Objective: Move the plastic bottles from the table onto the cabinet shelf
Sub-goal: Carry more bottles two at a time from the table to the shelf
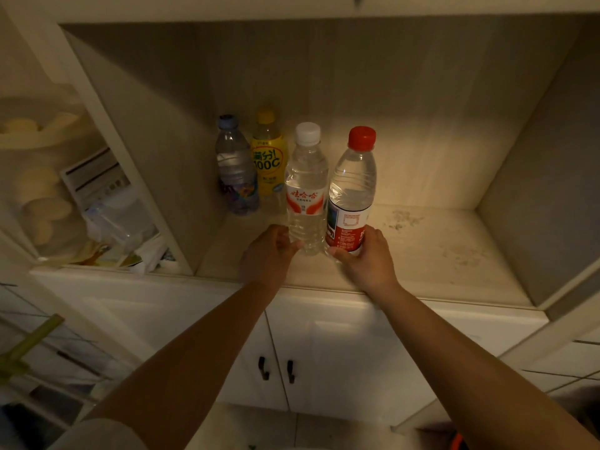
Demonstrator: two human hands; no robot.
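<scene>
Two bare forearms reach up from the bottom of the view toward an open cabinet shelf [422,254]. Left hand [268,251] curls its fingers and thumb around the base of a clear white-capped bottle [306,186] with a red and white label. Right hand [363,251] grips the lower part of a clear red-capped bottle [352,190] with a red label. Both bottles stand upright, side by side and nearly touching, near the front of the pale wooden shelf; whether their bases rest fully on it is hard to tell.

Behind them, toward the back left of the same shelf, stand two more bottles close together: a clear blue-capped bottle [235,170] and a yellow bottle [268,157] with a yellow cap. Dark smudges mark the shelf surface to the right.

Left of a white divider, a neighbouring compartment holds pale containers [42,177] and papers. Below the shelf are two white cabinet doors [341,352] with small dark handles [263,368].
</scene>
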